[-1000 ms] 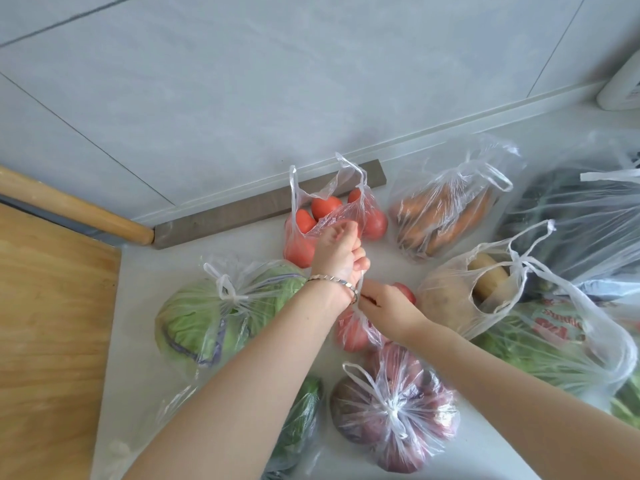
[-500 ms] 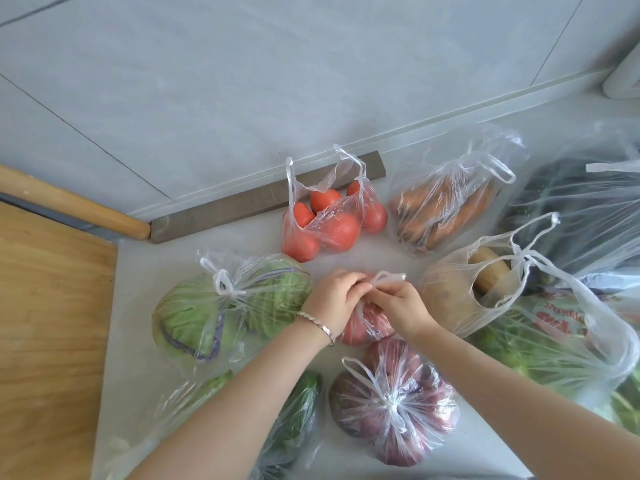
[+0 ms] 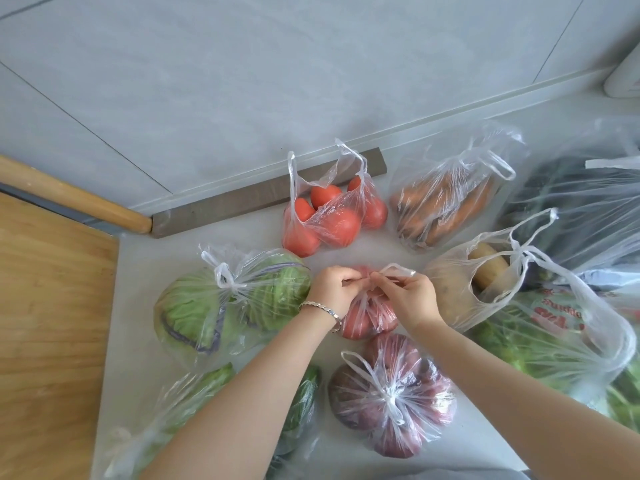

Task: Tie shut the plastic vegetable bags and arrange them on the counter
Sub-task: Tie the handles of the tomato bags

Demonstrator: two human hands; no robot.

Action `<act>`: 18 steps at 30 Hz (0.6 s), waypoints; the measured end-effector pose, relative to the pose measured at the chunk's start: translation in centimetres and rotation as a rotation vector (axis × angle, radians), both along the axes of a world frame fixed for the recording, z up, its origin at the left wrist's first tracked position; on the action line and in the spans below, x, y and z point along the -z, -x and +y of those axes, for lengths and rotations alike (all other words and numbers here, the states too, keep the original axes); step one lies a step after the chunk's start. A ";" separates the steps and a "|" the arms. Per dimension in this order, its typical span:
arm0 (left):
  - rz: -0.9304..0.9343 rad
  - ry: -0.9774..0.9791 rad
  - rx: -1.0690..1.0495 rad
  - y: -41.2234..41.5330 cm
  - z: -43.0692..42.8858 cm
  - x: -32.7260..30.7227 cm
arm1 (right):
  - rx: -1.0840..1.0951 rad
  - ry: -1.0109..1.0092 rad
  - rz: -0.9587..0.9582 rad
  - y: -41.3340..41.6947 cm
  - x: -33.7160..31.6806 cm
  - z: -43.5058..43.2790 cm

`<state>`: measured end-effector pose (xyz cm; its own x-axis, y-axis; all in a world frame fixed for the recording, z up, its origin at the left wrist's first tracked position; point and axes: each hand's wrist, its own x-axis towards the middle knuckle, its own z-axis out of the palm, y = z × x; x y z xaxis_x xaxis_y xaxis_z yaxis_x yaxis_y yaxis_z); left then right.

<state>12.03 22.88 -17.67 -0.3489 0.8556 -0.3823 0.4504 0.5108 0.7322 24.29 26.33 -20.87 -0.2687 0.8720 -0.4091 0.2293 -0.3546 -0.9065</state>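
Note:
A small clear bag of red tomatoes point(image 3: 367, 318) lies in the middle of the white counter point(image 3: 145, 323). My left hand point(image 3: 334, 289) and my right hand point(image 3: 412, 301) meet above it, each pinching one of the bag's handles, which cross between my fingers. Behind it stands an untied bag of tomatoes point(image 3: 329, 216) with its handles up. A knotted cabbage bag point(image 3: 228, 306) rests to the left and a knotted bag of red onions point(image 3: 391, 396) lies in front.
A carrot bag point(image 3: 443, 202) and a potato bag point(image 3: 478, 285) lie at the right, with dark and green vegetable bags point(image 3: 571, 341) beyond. Another bag of greens point(image 3: 194, 393) sits at front left. A wooden board point(image 3: 45, 323) covers the left side; the tiled wall stands behind.
My left hand came down from near the far tomato bag to join the right over the small bag. Both hands now work its handles together close to the bag.

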 end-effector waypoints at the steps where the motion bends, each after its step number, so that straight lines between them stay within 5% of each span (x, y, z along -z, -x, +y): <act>1: -0.002 0.010 -0.003 -0.1 0.0 0.0 | -0.008 0.006 -0.001 -0.1 -0.1 0.1; 9: 0.064 0.062 -0.008 -0.4 -1.2 0.0 | -0.023 0.009 -0.061 1.4 -0.9 0.1; 14: -0.063 0.147 -0.159 -0.3 -0.9 -0.7 | 0.023 -0.025 -0.012 1.1 -1.4 -0.7; 18: -0.148 0.187 -0.252 -0.3 -0.8 -0.9 | -0.210 -0.273 -0.070 0.2 -1.1 -1.4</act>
